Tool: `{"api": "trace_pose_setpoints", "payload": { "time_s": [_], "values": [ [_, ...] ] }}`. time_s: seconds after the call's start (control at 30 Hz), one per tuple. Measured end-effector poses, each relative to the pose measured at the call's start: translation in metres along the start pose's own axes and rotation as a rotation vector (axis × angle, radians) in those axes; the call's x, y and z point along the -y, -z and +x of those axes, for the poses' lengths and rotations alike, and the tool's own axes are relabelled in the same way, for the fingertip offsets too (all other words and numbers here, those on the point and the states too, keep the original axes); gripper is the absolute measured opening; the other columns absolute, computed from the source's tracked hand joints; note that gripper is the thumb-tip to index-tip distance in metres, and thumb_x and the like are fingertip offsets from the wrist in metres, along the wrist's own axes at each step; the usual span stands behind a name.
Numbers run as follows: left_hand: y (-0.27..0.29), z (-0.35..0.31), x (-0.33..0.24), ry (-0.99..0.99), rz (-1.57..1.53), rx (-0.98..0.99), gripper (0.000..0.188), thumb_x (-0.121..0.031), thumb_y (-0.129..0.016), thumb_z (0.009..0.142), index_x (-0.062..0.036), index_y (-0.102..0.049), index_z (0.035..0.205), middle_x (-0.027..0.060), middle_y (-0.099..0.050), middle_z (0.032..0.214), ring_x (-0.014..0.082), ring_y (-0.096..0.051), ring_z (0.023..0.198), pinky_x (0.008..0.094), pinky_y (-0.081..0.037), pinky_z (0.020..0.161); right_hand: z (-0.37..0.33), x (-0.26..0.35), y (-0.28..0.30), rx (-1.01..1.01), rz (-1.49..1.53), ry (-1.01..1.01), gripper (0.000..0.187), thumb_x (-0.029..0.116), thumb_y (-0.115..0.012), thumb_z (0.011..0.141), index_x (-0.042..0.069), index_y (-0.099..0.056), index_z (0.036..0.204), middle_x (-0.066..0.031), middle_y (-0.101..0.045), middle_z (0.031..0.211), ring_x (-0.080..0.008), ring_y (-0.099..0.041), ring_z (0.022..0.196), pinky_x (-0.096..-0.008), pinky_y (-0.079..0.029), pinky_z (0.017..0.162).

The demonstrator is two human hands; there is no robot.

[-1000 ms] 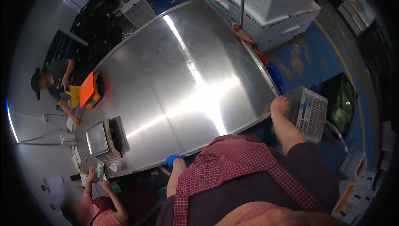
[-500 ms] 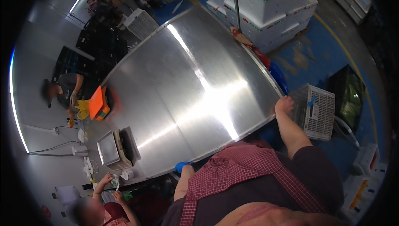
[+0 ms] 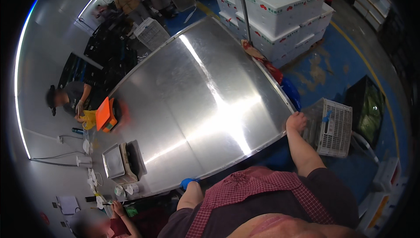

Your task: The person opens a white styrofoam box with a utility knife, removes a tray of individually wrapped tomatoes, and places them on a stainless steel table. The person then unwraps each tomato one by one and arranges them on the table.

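A large stainless steel table [image 3: 162, 119] with a raised rim stretches out in front of me. My right hand [image 3: 296, 122], bare, is closed over its near right corner. Further left along the near edge, my left hand [image 3: 189, 182] wears a blue glove and grips the rim; its fingers show only in part. Both arms are spread apart, and neither hand holds any loose thing.
Left on the table stand an orange scale [image 3: 105, 114] and a steel-topped scale [image 3: 114, 162]. One co-worker [image 3: 74, 95] handles a yellow bag; another [image 3: 94, 225] sits lower left. Beyond the right edge are white foam boxes [image 3: 280, 8], a pole, and a grey crate [image 3: 336, 126].
The table appears slightly lower in view, with both my hands still on its edge. The lower-left co-worker's hands have drawn down, leaving a small green-and-white roll on the table.
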State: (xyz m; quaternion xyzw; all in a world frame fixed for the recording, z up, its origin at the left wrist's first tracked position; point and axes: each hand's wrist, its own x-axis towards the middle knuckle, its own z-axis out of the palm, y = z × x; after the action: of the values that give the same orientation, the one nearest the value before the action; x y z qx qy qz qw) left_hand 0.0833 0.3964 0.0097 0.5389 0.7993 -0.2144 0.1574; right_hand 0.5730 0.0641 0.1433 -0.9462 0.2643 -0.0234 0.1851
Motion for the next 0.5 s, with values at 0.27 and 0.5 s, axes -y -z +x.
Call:
{"api": "trace_pose_setpoints", "payload": {
  "time_s": [0.27, 0.5],
  "values": [
    [0.000, 0.016, 0.009, -0.198, 0.940, 0.147, 0.043, -0.045, -0.036, 0.094, -0.0208, -0.061, 0.120, 0.0029, -0.066, 0.107, 0.0249, -0.064, 0.092, 0.0517, -0.048, 0.077, 0.000, -0.006, -0.008, 0.003, 0.107, 0.043, 0.032, 0.035, -0.047, 0.091, 0.008, -0.058, 0.106, -0.0141, -0.054, 0.112, -0.0380, -0.051, 0.107, -0.0523, -0.041, 0.088],
    [0.041, -0.035, -0.004, -0.303, 0.845, 0.059, 0.045, -0.045, -0.038, 0.093, -0.0199, -0.056, 0.126, 0.0004, -0.057, 0.126, 0.0269, -0.057, 0.109, 0.0540, -0.046, 0.079, -0.001, -0.006, -0.007, 0.021, 0.071, 0.035, 0.032, 0.035, -0.048, 0.090, 0.010, -0.058, 0.108, -0.0135, -0.055, 0.113, -0.0371, -0.053, 0.106, -0.0517, -0.043, 0.086]
  ]
}}
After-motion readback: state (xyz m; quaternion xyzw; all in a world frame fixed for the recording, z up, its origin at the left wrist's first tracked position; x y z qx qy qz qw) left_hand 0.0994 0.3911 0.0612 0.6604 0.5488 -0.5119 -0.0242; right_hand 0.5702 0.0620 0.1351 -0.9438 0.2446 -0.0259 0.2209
